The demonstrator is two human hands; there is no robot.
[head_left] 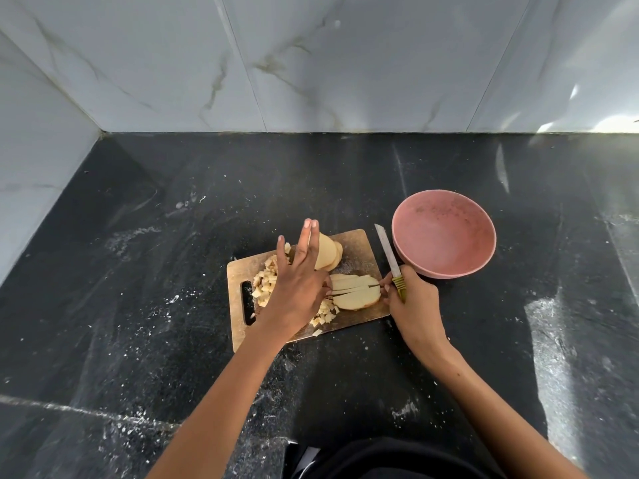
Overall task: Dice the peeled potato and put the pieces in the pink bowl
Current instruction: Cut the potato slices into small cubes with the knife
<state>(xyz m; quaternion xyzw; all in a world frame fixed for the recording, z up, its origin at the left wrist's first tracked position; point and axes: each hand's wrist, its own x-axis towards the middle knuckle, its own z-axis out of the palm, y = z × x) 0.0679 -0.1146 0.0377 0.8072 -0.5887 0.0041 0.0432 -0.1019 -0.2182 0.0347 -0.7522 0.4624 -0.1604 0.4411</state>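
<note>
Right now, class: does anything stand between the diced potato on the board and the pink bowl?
Yes. The diced pieces lie at the board's left end; the left hand, the cut slices and the knife in the right hand lie between them and the pink bowl.

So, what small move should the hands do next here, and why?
Probably turn the knife down and cut across the potato strips. The right hand holds it with the blade pointing up and away, off the food. The left hand steadies the strips on the cutting board; they are cut lengthwise only. Diced pieces lie left, and the pink bowl holds none.
</note>
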